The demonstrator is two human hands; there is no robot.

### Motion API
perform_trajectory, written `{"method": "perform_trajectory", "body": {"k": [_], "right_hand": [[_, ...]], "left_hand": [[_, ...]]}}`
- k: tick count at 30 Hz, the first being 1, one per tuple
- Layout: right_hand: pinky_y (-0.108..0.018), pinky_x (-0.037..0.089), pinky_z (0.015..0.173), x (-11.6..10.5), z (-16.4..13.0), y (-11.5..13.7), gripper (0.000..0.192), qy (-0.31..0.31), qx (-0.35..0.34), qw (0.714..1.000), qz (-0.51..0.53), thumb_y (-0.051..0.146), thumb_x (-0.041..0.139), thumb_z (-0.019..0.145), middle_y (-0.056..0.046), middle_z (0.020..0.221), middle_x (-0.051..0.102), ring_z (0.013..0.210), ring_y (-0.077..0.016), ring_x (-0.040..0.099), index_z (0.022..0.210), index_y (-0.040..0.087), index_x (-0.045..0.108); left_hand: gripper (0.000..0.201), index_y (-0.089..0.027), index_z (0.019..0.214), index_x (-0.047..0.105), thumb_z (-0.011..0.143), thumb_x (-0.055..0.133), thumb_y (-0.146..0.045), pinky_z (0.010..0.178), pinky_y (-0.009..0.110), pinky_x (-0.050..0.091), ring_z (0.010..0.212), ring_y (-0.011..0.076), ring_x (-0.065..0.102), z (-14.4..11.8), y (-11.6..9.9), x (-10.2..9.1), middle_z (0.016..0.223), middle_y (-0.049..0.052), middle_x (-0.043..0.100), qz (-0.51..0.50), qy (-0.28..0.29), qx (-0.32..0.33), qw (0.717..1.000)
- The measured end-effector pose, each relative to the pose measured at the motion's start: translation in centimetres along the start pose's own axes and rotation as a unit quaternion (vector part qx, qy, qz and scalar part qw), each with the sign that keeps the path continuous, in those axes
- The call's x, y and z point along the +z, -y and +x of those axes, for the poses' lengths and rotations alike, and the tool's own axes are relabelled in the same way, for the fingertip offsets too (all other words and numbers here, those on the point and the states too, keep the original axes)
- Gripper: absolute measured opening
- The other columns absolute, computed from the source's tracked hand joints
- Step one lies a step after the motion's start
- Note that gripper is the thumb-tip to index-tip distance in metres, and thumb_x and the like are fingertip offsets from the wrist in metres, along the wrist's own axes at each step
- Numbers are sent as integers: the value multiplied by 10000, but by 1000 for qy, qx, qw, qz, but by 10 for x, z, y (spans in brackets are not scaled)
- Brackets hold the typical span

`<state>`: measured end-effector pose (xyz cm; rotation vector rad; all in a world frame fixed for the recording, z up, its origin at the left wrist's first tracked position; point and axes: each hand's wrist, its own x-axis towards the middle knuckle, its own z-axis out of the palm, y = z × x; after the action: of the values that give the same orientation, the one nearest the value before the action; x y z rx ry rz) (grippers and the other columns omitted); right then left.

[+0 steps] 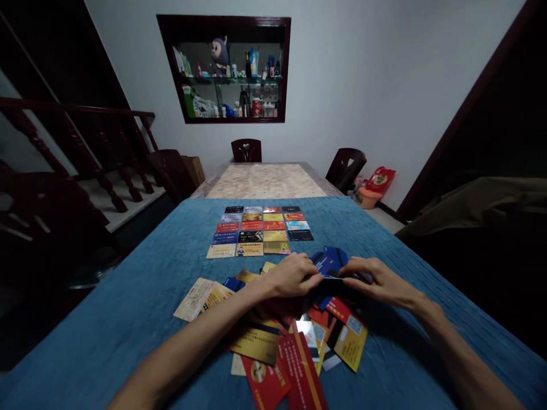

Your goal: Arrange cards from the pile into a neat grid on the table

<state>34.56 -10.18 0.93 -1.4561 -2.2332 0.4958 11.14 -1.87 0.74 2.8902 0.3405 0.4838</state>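
Observation:
My left hand (293,275) and my right hand (376,280) meet over a loose pile of plastic cards (294,341) on a blue cloth (128,319). Both pinch one thin dark card (332,278) by its ends, edge-on to the camera. Blue cards (329,259) lie just behind the fingers. Red, gold and white cards spread out under my wrists. Farther away, a neat grid of cards (260,230) is laid out in rows and columns.
Beyond the blue cloth the table has a patterned cover (265,181). Dark chairs (247,150) stand at the far end and sides. A wall cabinet (228,71) holds bottles and a toy. A stair railing (77,148) runs at left.

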Motion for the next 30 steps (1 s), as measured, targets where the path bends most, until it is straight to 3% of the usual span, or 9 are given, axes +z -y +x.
{"method": "perform_trajectory", "body": {"k": [10, 17, 22, 30], "right_hand": [[-291, 495, 678, 10, 4, -9, 334, -75, -8, 997, -12, 414, 483, 927, -74, 848, 706, 729, -185, 637, 961, 187, 725], [-290, 505, 682, 21, 7, -16, 278, -105, -44, 993, -27, 330, 476, 942, -77, 853, 692, 755, -180, 641, 1009, 189, 706], [-299, 511, 688, 23, 8, -14, 257, -126, -53, 990, -36, 305, 467, 950, -69, 860, 687, 752, -177, 637, 1047, 205, 682], [-381, 516, 825, 26, 8, -8, 331, -155, -72, 982, -78, 335, 558, 904, -101, 1055, 654, 947, -233, 624, 1210, 208, 569]], "left_hand": [[184, -141, 869, 711, 909, 536, -183, 770, 276, 456, 817, 177, 616, -2, 5, 6, 850, 78, 714, -48, -69, -69, 994], [208, -162, 1016, 690, 872, 541, -144, 841, 310, 482, 892, 194, 641, -2, 6, 14, 968, 69, 729, -81, -83, -110, 987], [222, -172, 1013, 686, 853, 540, -127, 846, 307, 492, 897, 191, 652, -1, 8, 18, 974, 57, 733, -109, -93, -129, 981], [224, -181, 978, 693, 822, 550, -109, 822, 292, 509, 839, 177, 652, -1, 10, 14, 917, 43, 726, -131, -126, -173, 968]]}}
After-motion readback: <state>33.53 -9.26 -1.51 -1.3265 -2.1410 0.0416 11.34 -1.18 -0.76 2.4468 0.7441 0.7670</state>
